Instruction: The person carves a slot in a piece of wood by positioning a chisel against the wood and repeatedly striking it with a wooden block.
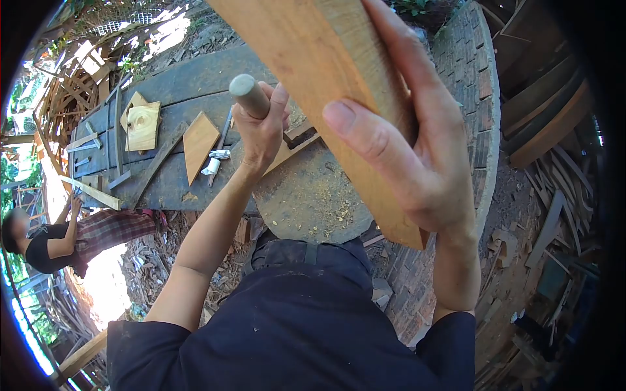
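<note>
A thick wooden piece (345,130), smooth on its broad face, slants across the view above the round block (313,195), running from beyond it down past its right side. The right hand (417,156) holds this piece from the right, pinching it between the thumb, laid flat on the broad face, and the fingers, which reach over the far edge.

Left of the piece and over the round block's far left rim, the left hand (261,133) is closed around a rounded handle (250,94), fingers curled and thumb along its side. What the handle belongs to is hard to make out; a dark part below the fist may be its head. Under that fist, a wooden strip (293,153) lies at the round block's far side, and shavings (326,189) are scattered over its top.

Left of the round block stretches a dark plank surface (222,65) bearing a kite-shaped board (200,143), a white item (212,167) and a pale squarish board (142,127). Farther left stands a person (55,244) in a plaid garment. Right of the round block are brickwork (466,72) and, beyond that, curved planks (551,124).
</note>
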Action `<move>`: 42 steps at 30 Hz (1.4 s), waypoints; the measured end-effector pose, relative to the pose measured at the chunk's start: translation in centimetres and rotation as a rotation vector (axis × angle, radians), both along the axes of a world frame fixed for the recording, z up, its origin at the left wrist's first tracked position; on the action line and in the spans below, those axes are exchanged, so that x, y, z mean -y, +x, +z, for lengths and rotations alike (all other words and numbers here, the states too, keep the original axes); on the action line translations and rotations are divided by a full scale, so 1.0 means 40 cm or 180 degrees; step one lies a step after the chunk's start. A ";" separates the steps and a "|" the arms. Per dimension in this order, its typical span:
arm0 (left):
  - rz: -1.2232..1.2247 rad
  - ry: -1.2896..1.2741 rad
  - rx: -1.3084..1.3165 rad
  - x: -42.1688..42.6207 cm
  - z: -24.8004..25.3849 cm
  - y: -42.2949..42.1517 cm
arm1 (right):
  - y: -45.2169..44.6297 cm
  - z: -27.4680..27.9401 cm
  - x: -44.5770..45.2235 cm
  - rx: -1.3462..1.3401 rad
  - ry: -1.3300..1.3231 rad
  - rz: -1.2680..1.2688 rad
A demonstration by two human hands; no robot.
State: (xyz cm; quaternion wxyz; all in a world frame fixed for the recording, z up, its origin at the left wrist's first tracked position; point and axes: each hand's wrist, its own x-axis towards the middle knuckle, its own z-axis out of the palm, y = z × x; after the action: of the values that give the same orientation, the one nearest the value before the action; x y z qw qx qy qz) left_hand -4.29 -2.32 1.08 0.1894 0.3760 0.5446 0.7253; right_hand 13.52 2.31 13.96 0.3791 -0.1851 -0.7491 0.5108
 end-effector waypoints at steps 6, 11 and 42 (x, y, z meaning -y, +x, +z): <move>-0.0108 -0.0315 0.0225 0.000 -0.075 -0.019 | -0.001 -0.001 0.005 0.0025 -0.0035 0.0027; -0.0187 -0.0195 0.0142 0.012 -0.077 -0.014 | 0.005 0.009 0.006 -0.0075 -0.0027 0.0076; 0.0052 0.0171 0.0547 0.007 -0.007 0.017 | -0.010 -0.026 0.020 0.0364 -0.0247 -0.0057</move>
State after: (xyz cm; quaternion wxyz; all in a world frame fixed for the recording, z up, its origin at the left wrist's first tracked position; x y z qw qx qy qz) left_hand -3.63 -2.60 0.78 0.2193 0.3129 0.5098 0.7708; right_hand 13.14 1.52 12.92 0.3327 -0.2354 -0.7474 0.5247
